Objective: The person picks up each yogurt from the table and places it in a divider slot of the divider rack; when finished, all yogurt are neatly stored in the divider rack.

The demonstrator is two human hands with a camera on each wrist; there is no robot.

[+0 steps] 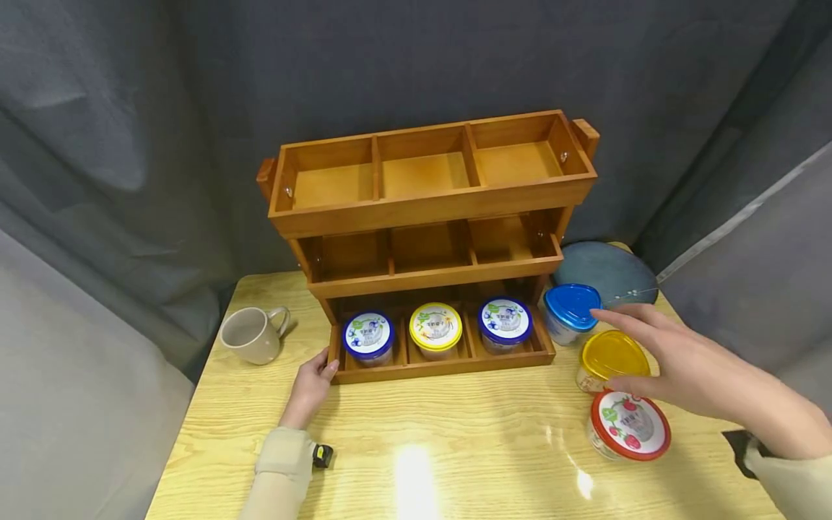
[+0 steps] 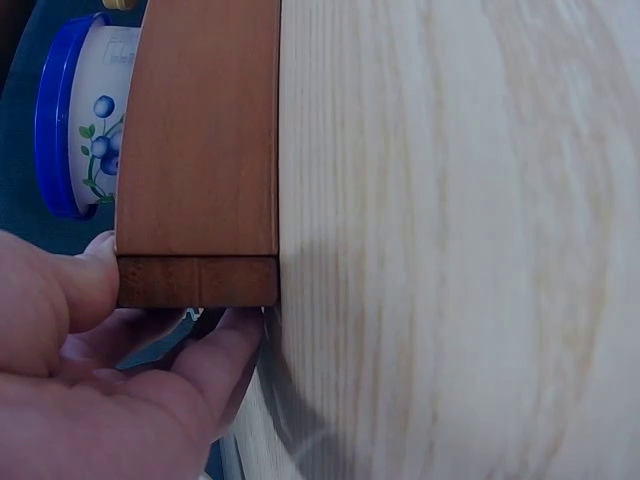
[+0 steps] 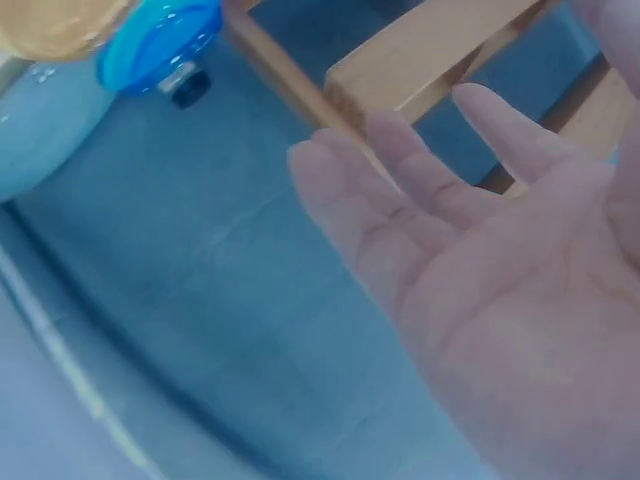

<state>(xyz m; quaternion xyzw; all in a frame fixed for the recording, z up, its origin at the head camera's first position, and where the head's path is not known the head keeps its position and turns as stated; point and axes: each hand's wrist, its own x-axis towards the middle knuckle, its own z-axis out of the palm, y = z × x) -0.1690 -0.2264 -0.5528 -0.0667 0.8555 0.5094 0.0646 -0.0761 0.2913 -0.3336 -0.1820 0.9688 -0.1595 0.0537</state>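
Observation:
A three-tier wooden shelf rack (image 1: 429, 207) stands at the back of the table. In its bottom tier sit two blue-lidded cups (image 1: 368, 334) (image 1: 505, 320) and a yellow-lidded cup (image 1: 435, 326). My left hand (image 1: 308, 390) grips the left end of that tier; thumb and fingers lie around the wood (image 2: 197, 281) in the left wrist view. Over at the right, my right hand (image 1: 695, 357) hovers with spread fingers, holding nothing. Near it stand a cup with a shiny blue lid (image 1: 573, 306), one with a shiny yellow lid (image 1: 614, 355) and a red-lidded cup (image 1: 630, 425).
A beige mug (image 1: 251, 335) stands left of the rack, handle to the right. Behind the right-hand cups is a dark round object (image 1: 607, 266). Grey curtains (image 1: 416, 65) enclose the table (image 1: 455, 433) at the back and sides.

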